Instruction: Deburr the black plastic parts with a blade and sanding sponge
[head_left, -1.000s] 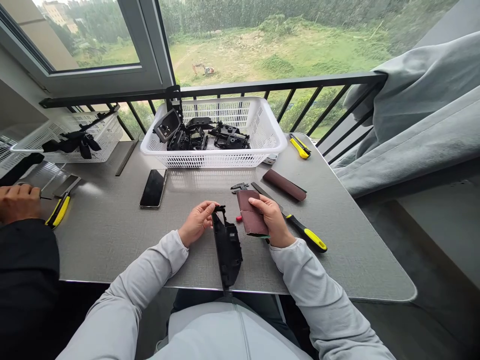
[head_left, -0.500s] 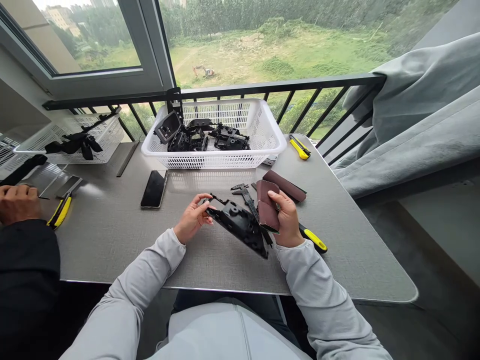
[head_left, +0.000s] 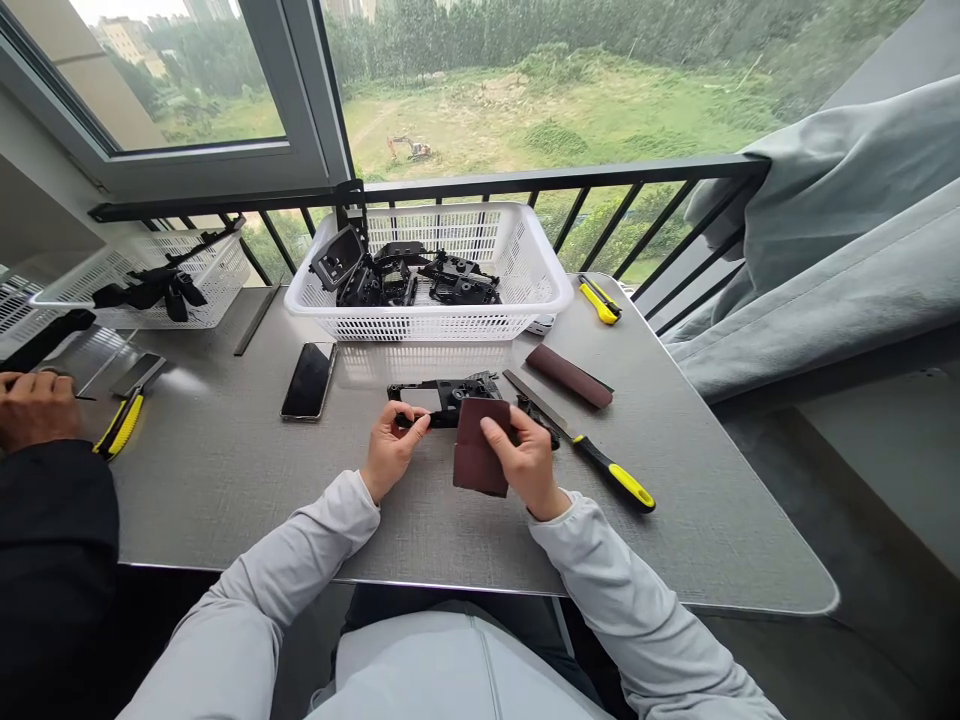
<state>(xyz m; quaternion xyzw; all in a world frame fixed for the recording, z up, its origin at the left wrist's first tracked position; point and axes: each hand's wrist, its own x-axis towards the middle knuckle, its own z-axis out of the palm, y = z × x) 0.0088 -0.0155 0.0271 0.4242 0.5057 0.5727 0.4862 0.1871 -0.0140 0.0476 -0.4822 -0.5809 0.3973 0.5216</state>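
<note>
My left hand (head_left: 392,449) grips the left end of a black plastic part (head_left: 439,398) that lies sideways above the grey table (head_left: 225,470). My right hand (head_left: 525,462) holds a dark red-brown sanding block (head_left: 477,457) against the part's right end, fingers wrapped round it. Just right of my right hand lies a flat file with a yellow and black handle (head_left: 600,462), and a second brown sanding block (head_left: 568,375) lies beyond it.
A white basket (head_left: 540,280) of black parts stands at the back by the railing, a black phone (head_left: 308,379) to its front left, a yellow knife (head_left: 600,300) at its right. Another person's hand (head_left: 34,408) works at far left near a yellow knife (head_left: 120,424) and a second basket (head_left: 217,270).
The black part has swung from standing on end to lying sideways, farther from me. My right hand has brought the sanding block down in front of its right end.
</note>
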